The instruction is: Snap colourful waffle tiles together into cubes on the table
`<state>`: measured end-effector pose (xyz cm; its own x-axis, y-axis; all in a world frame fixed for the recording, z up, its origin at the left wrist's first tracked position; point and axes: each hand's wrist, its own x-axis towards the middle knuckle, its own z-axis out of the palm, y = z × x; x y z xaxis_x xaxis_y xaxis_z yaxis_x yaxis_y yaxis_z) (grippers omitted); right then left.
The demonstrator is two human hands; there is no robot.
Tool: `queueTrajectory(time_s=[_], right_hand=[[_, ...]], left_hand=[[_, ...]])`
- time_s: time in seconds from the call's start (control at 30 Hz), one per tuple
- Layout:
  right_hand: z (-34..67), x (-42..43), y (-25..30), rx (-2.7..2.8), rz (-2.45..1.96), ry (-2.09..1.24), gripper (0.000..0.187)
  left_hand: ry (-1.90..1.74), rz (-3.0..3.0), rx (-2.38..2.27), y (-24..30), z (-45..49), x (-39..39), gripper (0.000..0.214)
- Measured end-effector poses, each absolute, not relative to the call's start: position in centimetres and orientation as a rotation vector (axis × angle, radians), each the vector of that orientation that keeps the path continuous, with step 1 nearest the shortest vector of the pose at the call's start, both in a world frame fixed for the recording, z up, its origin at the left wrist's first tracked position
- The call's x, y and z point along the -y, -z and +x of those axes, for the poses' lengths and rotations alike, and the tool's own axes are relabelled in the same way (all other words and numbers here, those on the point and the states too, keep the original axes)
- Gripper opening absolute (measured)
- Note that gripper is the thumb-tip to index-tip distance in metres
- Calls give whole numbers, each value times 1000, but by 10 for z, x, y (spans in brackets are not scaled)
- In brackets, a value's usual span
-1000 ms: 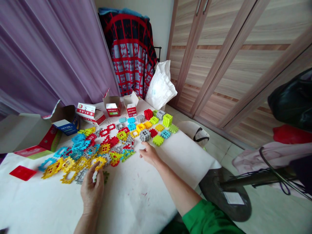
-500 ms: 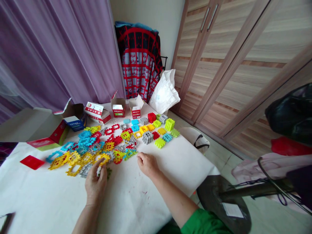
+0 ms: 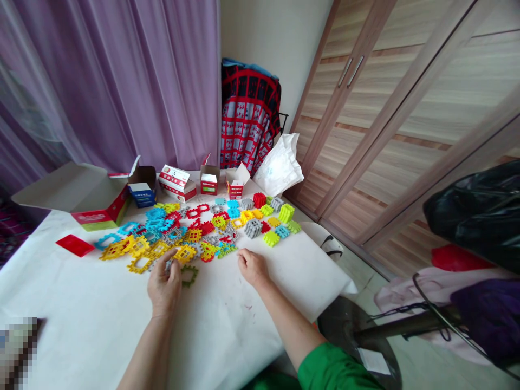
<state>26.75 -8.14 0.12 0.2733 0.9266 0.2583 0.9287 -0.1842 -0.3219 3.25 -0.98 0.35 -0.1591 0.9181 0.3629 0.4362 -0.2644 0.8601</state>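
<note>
My left hand (image 3: 164, 287) is at the near edge of a pile of interlocking plastic blocks (image 3: 160, 250), its fingers curled toward the thumb. A greyish bit shows at the fingertips; whether it is held is unclear. Yellow window-shaped blocks (image 3: 185, 253) lie just beyond these fingers, and a dark green frame block (image 3: 189, 276) rests right of the hand. My right hand (image 3: 254, 268) is closed on the white tablecloth, right of the pile; anything within it is hidden. Assembled cubes, among them a grey cube (image 3: 253, 228) and a lime cube (image 3: 286, 212), stand farther back.
Open cardboard boxes line the back: a large red box (image 3: 99, 216), a blue box (image 3: 142, 196) and small red-white ones (image 3: 234, 189). A red flat piece (image 3: 75, 245) lies at left. A white bag (image 3: 280, 165) stands at the table's far corner, near wooden wardrobe doors (image 3: 390, 108).
The view has shifted, so the table appears farther right. My left hand's fingers have drawn back from the yellow block and curled, uncovering the green frame. My right hand stays closed.
</note>
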Motion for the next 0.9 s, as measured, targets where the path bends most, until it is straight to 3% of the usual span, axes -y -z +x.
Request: queueTrajectory(time_s=[0.37,0.67,0.9], right_hand=[[259,86,-3,1775,-2124,87,22],[264,84,13,1824,-1854,79,24],[266,72,18,1701,-1775,14,24]], left_hand=[[-1393,2074,-1501,16,37,-10,27],[-1510,1909,-1420,12,37,-6,28],[-1572,1780,-1660,-1,3,-18,29]])
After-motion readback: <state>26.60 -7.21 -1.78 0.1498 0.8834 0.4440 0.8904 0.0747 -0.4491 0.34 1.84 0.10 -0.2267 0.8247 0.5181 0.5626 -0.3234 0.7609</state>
